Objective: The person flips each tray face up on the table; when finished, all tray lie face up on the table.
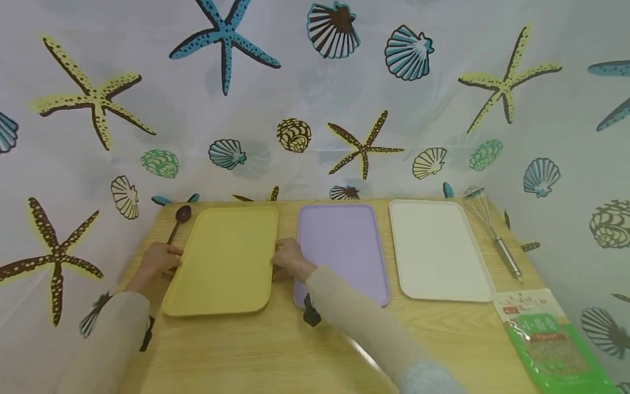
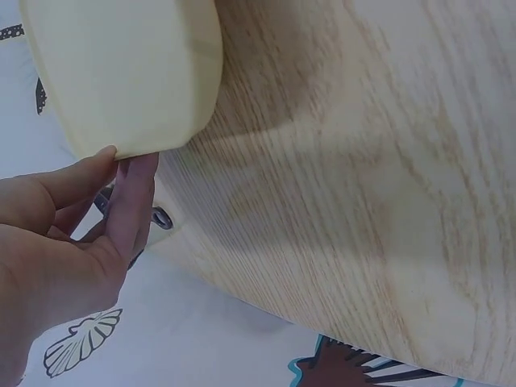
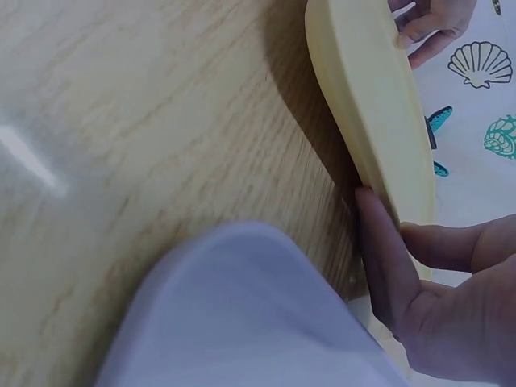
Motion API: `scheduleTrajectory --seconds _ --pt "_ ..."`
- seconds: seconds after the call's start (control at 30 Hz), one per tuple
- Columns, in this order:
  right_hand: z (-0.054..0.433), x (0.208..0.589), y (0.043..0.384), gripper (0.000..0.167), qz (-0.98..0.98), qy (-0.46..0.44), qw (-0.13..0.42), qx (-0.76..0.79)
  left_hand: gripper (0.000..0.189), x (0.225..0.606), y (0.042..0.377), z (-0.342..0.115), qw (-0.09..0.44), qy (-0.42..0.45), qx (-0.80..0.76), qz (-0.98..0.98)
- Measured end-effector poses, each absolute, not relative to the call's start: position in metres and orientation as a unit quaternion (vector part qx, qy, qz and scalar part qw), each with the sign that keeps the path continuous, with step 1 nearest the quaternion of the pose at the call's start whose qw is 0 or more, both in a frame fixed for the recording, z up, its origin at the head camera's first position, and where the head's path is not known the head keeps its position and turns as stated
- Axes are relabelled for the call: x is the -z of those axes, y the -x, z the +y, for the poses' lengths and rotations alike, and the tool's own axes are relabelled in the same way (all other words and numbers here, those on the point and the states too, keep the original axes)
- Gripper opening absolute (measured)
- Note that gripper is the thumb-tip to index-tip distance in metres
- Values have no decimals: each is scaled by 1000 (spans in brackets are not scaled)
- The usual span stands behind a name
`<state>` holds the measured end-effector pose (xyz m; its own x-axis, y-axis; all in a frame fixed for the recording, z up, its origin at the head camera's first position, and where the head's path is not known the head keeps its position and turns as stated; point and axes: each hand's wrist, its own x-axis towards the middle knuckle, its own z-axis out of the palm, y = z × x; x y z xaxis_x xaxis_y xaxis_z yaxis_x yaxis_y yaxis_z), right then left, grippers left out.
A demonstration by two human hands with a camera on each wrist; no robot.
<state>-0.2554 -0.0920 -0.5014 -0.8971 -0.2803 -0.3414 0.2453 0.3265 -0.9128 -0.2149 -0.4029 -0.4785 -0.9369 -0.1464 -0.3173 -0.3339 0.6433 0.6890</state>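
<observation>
A yellow tray (image 1: 223, 260) is at the left of the wooden table, held between both hands. My left hand (image 1: 158, 257) pinches its left edge, thumb on the rim and fingers beneath, as the left wrist view shows for the tray (image 2: 121, 72) and the hand (image 2: 89, 214). On the opposite edge my right hand (image 1: 290, 258) grips the rim, its thumb above and fingers (image 3: 387, 250) against the underside. The tray casts a shadow on the wood in both wrist views. A dark ladle (image 1: 183, 214) lies beside the left hand, its handle partly hidden.
A purple tray (image 1: 339, 251) lies under the right wrist's reach, and a white tray (image 1: 440, 251) sits right of it. Toward the right edge are a wire whisk (image 1: 497, 241) and a green seed packet (image 1: 548, 342). A patterned curtain (image 1: 315, 87) surrounds the table (image 1: 256, 355).
</observation>
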Motion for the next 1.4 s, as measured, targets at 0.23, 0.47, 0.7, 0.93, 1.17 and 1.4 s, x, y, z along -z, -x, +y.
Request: scheduleTrajectory --seconds 0.23,0.47,0.7,0.93,1.17,1.4 --pt "-93 493 254 28 820 34 213 530 47 480 214 -405 109 123 -388 907" --pt "-96 491 251 48 843 46 213 492 48 477 213 -403 110 129 -377 911" --pt "-99 485 248 45 864 47 192 462 46 472 215 -401 97 125 -353 922" --pt "-100 485 248 31 859 54 204 467 44 470 212 -400 90 122 -345 926" --pt "-96 487 244 49 848 99 196 483 46 477 210 -406 91 119 -263 953" --pt "-88 471 230 47 831 107 186 514 37 481 210 -411 85 106 -206 969"
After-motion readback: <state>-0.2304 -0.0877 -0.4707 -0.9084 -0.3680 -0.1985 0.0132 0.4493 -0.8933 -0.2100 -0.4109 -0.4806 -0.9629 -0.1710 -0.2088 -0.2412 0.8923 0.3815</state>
